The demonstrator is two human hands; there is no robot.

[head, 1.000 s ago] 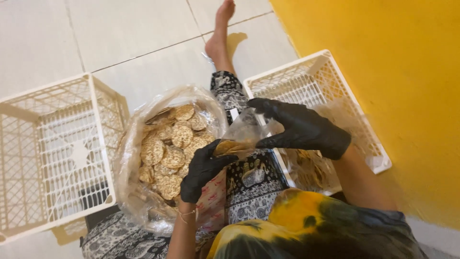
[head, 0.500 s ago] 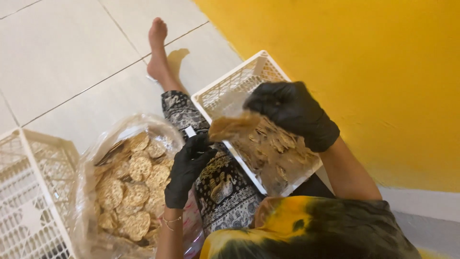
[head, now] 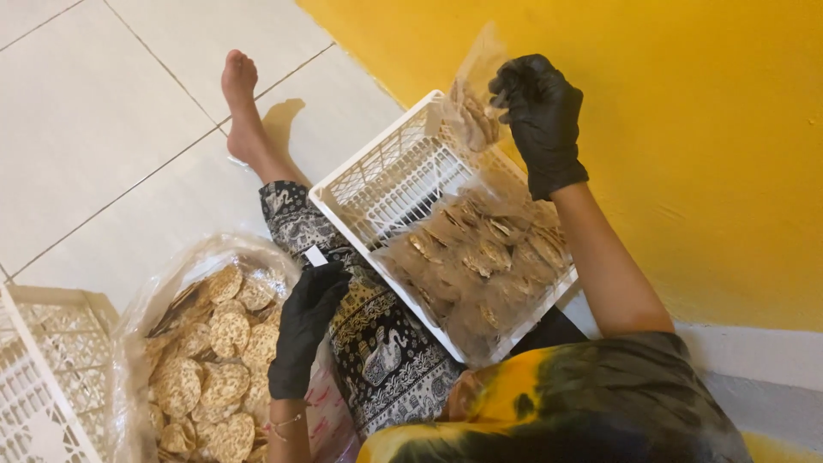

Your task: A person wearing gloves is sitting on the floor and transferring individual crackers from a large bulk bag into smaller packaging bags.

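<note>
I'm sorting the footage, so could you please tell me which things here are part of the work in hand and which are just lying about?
In use:
right hand holding small clear packet of crackers
white plastic crate of filled packets
left hand
big clear bag of round crackers

Lying about:
second white crate

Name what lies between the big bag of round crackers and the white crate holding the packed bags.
In the head view, the person's patterned trouser leg lies between the big bag of crackers and the white crate, with the gloved left hand over its edge.

The right hand (head: 540, 116) holds a small packet (head: 471, 107) above the far end of a crate (head: 377, 163) at the person's right, beside the wall (head: 686, 103). Filled packets (head: 480, 257) lie in its near end. The left hand (head: 309, 321) rests by an open bag of crackers (head: 214, 351), with another crate (head: 43, 377) left of it.
</note>
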